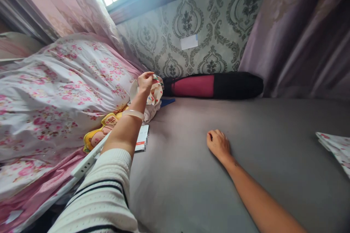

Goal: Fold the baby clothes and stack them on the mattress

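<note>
My left hand [146,81] reaches far forward, its fingers pinched on a cream cloth [156,94] with small coloured prints. The cloth lies bunched at the left far part of the grey bed sheet [186,174]. Against it is a small blue item [167,102], partly covered. My right hand [218,143] rests on the sheet near the middle, curled into a fist with nothing visible in it. Under my left forearm a flat white item with a red band [141,140] lies partly hidden. Beside that arm is a yellow cartoon plush [94,139].
A long black and dark red bag [194,86] lies along the patterned wall. Floral bedding [65,76] is heaped at left, beside a white rail [87,162]. At the right edge lies a folded printed cloth [335,147]. Curtains [300,43] hang on both sides.
</note>
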Tool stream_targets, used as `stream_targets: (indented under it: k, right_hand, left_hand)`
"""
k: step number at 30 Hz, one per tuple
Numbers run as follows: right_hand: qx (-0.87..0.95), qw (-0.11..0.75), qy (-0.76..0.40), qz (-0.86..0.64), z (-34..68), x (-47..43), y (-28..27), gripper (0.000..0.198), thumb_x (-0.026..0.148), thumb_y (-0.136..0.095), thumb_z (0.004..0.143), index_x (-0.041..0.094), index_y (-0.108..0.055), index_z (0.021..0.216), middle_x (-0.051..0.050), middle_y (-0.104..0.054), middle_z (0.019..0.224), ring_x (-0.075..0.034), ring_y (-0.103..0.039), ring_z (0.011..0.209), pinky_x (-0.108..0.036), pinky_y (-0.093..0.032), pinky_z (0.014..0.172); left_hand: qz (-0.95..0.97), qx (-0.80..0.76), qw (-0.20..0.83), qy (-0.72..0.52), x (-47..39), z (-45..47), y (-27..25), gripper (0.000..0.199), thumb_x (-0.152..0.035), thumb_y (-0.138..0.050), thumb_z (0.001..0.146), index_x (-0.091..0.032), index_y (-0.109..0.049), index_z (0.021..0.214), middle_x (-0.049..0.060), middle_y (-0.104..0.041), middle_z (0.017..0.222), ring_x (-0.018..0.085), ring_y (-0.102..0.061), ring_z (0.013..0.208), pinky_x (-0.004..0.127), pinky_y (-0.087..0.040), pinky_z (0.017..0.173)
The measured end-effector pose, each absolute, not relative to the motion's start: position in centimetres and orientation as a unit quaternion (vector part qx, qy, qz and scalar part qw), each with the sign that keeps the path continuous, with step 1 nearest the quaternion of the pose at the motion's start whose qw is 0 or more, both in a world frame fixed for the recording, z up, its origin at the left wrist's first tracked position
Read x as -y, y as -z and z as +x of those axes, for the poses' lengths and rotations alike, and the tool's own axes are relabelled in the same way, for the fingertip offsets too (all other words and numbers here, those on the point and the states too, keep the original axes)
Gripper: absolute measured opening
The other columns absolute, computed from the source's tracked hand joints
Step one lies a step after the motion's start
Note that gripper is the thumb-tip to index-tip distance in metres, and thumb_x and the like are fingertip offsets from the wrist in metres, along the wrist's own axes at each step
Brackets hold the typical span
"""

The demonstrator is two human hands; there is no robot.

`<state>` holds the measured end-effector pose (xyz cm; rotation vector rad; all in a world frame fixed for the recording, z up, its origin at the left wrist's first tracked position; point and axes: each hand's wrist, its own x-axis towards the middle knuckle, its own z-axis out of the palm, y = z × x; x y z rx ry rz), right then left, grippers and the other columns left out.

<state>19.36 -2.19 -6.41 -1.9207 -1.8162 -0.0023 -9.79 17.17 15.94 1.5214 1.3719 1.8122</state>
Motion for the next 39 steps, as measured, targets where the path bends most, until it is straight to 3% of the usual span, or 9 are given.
stream_targets:
  k: [6, 12, 16, 19, 22, 24, 27, 31, 39]
  right_hand:
    - [0.67, 0.258, -0.006, -0.696, 19.4, 2.2, 6.4, 0.021, 0.022, -0.048, 0.091, 0.02, -0.068, 0.089, -0.008, -0.064, 0.091, -0.019, -0.056, 0.085, -0.029, -0.035, 0.072]
    - [0.666, 0.293, -0.04, -0.685, 19.6, 1.9, 6.6, 0.021, 0.02, -0.048, 0.088, 0.019, -0.07, 0.084, -0.009, -0.066, 0.09, -0.02, -0.059, 0.084, -0.03, -0.038, 0.075]
    - [0.597, 0.405, -0.157, -0.675, 20.2, 1.4, 5.8, 0.022, 0.024, -0.047, 0.088, 0.019, -0.068, 0.085, -0.007, -0.069, 0.087, -0.019, -0.062, 0.081, -0.028, -0.042, 0.075]
    - [0.466, 0.525, -0.26, -0.663, 21.2, 1.0, 4.2, 0.035, 0.043, -0.04, 0.092, 0.019, -0.065, 0.095, -0.008, -0.069, 0.093, -0.019, -0.064, 0.083, -0.028, -0.047, 0.07]
    - [0.368, 0.604, -0.322, -0.63, 22.4, 0.9, 2.4, 0.046, 0.06, -0.044, 0.087, 0.019, -0.06, 0.1, -0.008, -0.068, 0.099, -0.02, -0.065, 0.085, -0.027, -0.05, 0.062]
    - [0.304, 0.625, -0.37, -0.616, 23.1, 0.8, 1.7, 0.042, 0.06, -0.054, 0.082, 0.02, -0.059, 0.095, -0.006, -0.069, 0.092, -0.019, -0.065, 0.079, -0.025, -0.05, 0.056]
    - [0.207, 0.65, -0.429, -0.593, 24.0, 0.7, 1.4, 0.025, 0.045, -0.063, 0.08, 0.02, -0.057, 0.081, -0.002, -0.066, 0.076, -0.014, -0.063, 0.066, -0.022, -0.05, 0.053]
    - [0.169, 0.685, -0.419, -0.571, 25.7, 0.3, 1.4, 0.017, 0.034, -0.065, 0.078, 0.02, -0.058, 0.073, 0.002, -0.063, 0.065, -0.011, -0.06, 0.057, -0.021, -0.05, 0.051]
    - [0.281, 0.72, -0.275, -0.572, 29.4, 1.1, -0.8, 0.03, 0.043, -0.07, 0.066, 0.017, -0.065, 0.081, -0.002, -0.068, 0.071, -0.015, -0.063, 0.063, -0.024, -0.048, 0.056]
  left_hand:
    - [0.562, -0.411, 0.288, -0.657, -16.8, -4.4, -16.1, 0.015, -0.012, -0.056, 0.078, -0.008, -0.065, 0.089, 0.003, -0.066, 0.077, 0.011, -0.065, 0.073, 0.032, -0.056, 0.083]
    - [0.653, -0.337, 0.336, -0.589, -15.8, 1.3, -15.1, 0.031, -0.013, -0.06, 0.074, -0.009, -0.064, 0.104, 0.005, -0.07, 0.087, 0.018, -0.069, 0.089, 0.041, -0.052, 0.092]
    - [0.709, -0.303, 0.336, -0.542, -15.5, 5.2, -13.9, 0.039, -0.008, -0.057, 0.074, -0.008, -0.061, 0.113, 0.009, -0.071, 0.092, 0.02, -0.068, 0.095, 0.041, -0.051, 0.093]
    - [0.74, -0.29, 0.303, -0.526, -15.0, 8.1, -12.7, 0.039, -0.006, -0.056, 0.076, -0.01, -0.063, 0.114, 0.008, -0.072, 0.094, 0.019, -0.068, 0.095, 0.039, -0.05, 0.093]
    - [0.773, -0.264, 0.263, -0.514, -13.7, 10.6, -11.7, 0.038, -0.009, -0.057, 0.079, -0.015, -0.064, 0.116, 0.007, -0.073, 0.096, 0.019, -0.068, 0.098, 0.037, -0.048, 0.097]
    - [0.792, -0.246, 0.243, -0.503, -12.5, 11.9, -11.4, 0.037, -0.011, -0.056, 0.082, -0.016, -0.064, 0.118, 0.007, -0.073, 0.098, 0.019, -0.067, 0.099, 0.036, -0.047, 0.098]
    - [0.812, -0.233, 0.207, -0.493, -10.8, 13.2, -11.5, 0.036, -0.011, -0.054, 0.084, -0.015, -0.063, 0.119, 0.007, -0.072, 0.102, 0.018, -0.067, 0.098, 0.033, -0.046, 0.097]
    - [0.808, -0.264, 0.138, -0.509, -9.7, 13.3, -12.5, 0.033, -0.009, -0.053, 0.083, -0.014, -0.066, 0.113, 0.007, -0.072, 0.103, 0.016, -0.067, 0.093, 0.03, -0.048, 0.092]
    - [0.769, -0.368, 0.036, -0.522, -9.5, 8.5, -13.7, 0.029, -0.009, -0.05, 0.082, -0.018, -0.071, 0.1, 0.005, -0.071, 0.1, 0.016, -0.064, 0.091, 0.029, -0.049, 0.089]
